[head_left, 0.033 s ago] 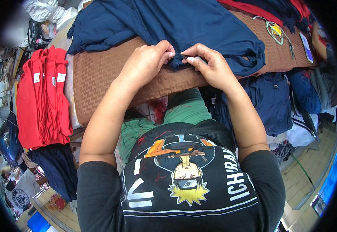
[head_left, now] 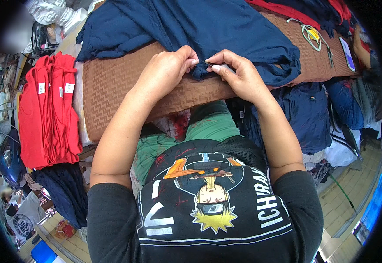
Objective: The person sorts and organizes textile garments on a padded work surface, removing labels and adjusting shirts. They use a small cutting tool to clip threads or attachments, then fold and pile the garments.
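A navy blue garment [head_left: 226, 30] is spread over the far side of the brown, textured cloth that covers the table. My left hand [head_left: 168, 70] pinches a bunched bit of its near edge between thumb and fingertips. Just to the right, my right hand [head_left: 237, 72] is closed on a thin metal tool [head_left: 208, 64], whose narrow dark tip points at the bunched fabric. Fingers cover most of the tool, so its exact kind cannot be made out. Both hands are close together above the table's near side.
Folded red garments with white tags [head_left: 48, 114] hang at the left edge. A pale cord with a yellow piece [head_left: 312, 35] and a phone [head_left: 347, 53] lie at the right. Navy clothes [head_left: 304, 116] are piled below there. A person's arm [head_left: 361, 46] shows at far right.
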Demonstrator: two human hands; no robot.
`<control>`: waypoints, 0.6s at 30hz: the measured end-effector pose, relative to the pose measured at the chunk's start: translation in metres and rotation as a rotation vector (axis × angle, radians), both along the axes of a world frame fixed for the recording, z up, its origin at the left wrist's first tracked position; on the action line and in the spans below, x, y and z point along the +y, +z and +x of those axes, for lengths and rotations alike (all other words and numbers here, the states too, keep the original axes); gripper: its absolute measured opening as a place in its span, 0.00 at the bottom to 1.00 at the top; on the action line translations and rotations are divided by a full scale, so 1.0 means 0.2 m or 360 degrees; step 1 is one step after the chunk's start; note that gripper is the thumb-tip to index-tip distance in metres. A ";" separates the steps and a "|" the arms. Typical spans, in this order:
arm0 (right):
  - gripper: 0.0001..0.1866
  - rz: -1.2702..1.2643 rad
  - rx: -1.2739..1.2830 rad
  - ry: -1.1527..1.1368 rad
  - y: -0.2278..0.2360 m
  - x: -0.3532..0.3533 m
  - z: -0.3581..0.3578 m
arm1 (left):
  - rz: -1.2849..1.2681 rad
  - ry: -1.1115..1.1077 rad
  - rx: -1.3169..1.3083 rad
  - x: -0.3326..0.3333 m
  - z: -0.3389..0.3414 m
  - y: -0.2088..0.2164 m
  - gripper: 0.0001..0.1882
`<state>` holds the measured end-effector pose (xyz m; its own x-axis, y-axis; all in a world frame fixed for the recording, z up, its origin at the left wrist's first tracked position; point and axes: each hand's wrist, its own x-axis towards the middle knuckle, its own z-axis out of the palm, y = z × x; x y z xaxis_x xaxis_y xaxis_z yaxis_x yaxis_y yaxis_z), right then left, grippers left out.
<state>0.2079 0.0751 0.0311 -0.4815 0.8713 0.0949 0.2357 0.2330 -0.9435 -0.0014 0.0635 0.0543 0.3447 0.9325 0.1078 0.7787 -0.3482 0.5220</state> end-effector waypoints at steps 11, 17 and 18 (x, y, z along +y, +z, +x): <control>0.10 0.0191 0.0087 -0.0098 -0.05 0.01 0.02 | 0.0097 -0.0383 -0.0103 0.03 -0.05 -0.02 0.11; 0.20 -0.0138 -0.0242 -0.0241 0.00 -0.07 0.02 | 0.0412 -0.0286 -0.0233 0.05 -0.02 -0.05 0.07; 0.20 -0.0184 -0.0238 -0.0265 -0.03 -0.08 0.02 | 0.0520 -0.0292 -0.0276 0.05 -0.01 -0.05 0.07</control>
<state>0.2111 0.0585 0.0259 -0.3316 0.9407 -0.0715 0.4009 0.0719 -0.9133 -0.0030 0.0739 0.0436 0.4528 0.7642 0.4593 0.5982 -0.6424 0.4791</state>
